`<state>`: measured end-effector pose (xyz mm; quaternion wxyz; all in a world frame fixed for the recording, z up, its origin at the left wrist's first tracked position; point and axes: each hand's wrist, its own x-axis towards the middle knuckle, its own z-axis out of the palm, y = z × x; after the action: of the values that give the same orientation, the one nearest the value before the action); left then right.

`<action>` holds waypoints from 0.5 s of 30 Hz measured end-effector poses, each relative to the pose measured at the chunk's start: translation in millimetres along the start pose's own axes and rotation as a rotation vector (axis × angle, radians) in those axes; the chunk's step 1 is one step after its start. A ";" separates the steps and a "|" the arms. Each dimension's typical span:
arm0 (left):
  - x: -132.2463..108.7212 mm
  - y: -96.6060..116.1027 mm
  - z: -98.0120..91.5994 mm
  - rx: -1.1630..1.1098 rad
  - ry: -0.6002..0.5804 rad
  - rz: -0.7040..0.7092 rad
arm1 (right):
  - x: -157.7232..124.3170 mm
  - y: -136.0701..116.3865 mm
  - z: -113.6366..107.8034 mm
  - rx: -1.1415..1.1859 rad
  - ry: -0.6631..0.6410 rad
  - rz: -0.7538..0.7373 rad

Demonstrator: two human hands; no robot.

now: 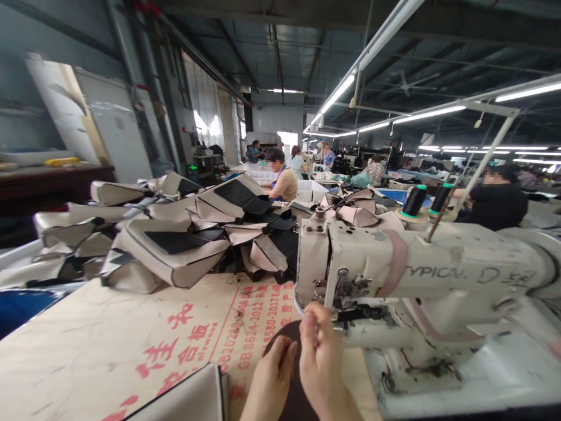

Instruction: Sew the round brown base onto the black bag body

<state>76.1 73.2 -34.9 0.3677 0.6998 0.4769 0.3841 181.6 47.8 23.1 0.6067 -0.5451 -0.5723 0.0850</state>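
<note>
Both hands, left hand [270,383] and right hand [323,367], seemingly pinch dark material [287,338] beside sewing machine [421,280].

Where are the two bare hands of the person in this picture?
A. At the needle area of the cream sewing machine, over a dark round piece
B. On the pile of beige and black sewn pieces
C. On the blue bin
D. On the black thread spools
A: the left hand and right hand meet at the needle area of the cream sewing machine, over the dark round piece.
</note>
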 end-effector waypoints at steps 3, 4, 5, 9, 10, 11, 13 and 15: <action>12.6 -0.9 4.3 0.147 -0.034 0.027 | 8.3 11.2 -25.7 -0.283 -0.288 -0.283; 18.6 -3.5 4.8 0.222 -0.048 0.026 | 7.3 14.5 -35.0 -0.332 -0.339 -0.335; 25.1 -7.4 4.3 0.317 -0.055 0.014 | 3.5 18.4 -44.0 -0.357 -0.364 -0.359; 44.3 -33.1 -8.8 0.672 -0.038 -0.076 | -30.1 49.4 -76.5 -0.281 -0.163 -0.089; 43.3 -40.3 -13.0 0.696 -0.025 -0.044 | -37.9 61.6 -85.2 -0.265 -0.059 0.043; 38.7 -47.2 -16.4 0.699 0.006 0.017 | -43.0 74.7 -94.4 -0.269 0.044 0.161; 17.9 -59.2 -17.9 0.693 0.122 0.162 | -42.8 100.4 -111.6 -0.351 0.212 0.281; -15.8 -68.5 -11.7 0.678 0.217 0.269 | -29.6 120.6 -123.0 -0.463 0.297 0.268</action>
<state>35.4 78.8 -93.1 0.0091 0.7934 0.5170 0.3211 331.5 4.1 -55.5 0.5268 -0.7459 -0.4047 -0.0488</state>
